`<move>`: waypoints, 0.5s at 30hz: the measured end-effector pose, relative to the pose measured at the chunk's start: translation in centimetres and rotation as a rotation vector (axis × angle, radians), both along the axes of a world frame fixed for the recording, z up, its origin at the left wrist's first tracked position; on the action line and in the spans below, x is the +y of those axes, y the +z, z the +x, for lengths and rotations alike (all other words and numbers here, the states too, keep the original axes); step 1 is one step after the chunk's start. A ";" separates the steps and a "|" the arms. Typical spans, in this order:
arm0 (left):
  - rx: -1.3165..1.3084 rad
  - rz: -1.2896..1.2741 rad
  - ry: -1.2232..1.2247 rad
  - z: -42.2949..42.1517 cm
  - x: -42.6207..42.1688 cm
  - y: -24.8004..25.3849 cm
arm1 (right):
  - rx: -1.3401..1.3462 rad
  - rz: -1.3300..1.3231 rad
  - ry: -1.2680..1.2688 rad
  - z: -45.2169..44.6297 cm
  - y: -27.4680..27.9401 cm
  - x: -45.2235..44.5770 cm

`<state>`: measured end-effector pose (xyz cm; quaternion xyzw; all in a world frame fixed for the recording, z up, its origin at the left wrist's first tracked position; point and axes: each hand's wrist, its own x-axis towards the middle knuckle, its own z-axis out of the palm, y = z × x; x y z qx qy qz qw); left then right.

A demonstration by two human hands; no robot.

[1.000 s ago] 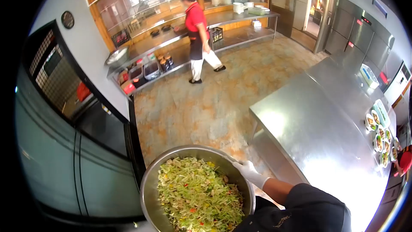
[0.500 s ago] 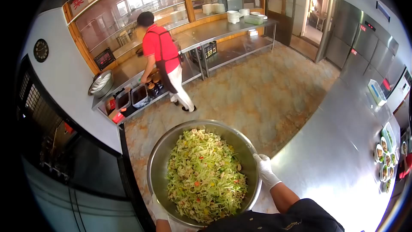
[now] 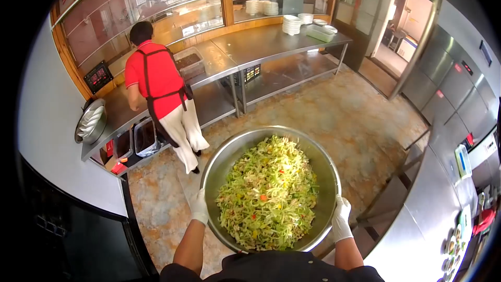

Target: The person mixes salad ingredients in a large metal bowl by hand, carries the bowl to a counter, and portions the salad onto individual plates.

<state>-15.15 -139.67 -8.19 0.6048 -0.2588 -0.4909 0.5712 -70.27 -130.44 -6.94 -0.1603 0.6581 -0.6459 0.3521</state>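
Observation:
A large round steel bowl (image 3: 210, 169) is held in front of my body at the lower middle. Shredded green vegetables (image 3: 269, 193) with orange, red and yellow bits are heaped inside it. My left hand (image 3: 199, 208), in a white glove, grips the bowl's left side. On the right side, my right hand (image 3: 342, 219), gloved too, is closed on the rim. The fingers beneath the bowl are partly hidden.
A person (image 3: 156, 83) in a red shirt and dark apron stands at the steel counter (image 3: 219, 55) on the left. Plates (image 3: 291, 25) are stacked on it. A steel table (image 3: 417, 214) with small dishes (image 3: 453, 245) runs along the right.
The view has shifted and the bowl sits farther right, away from the doorway on the left. My left hand has come into view on the bowl. The other person has moved left along the counter.

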 end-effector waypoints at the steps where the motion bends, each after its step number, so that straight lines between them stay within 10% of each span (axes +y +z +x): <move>1: -0.043 -0.002 0.013 -0.5 -4.7 -1.5 | 0.033 -0.003 0.000 -1.4 -1.1 -4.3; 15: 0.038 -0.059 0.221 -6.5 -45.9 1.4 | 0.072 0.049 0.252 -6.2 -2.5 -60.0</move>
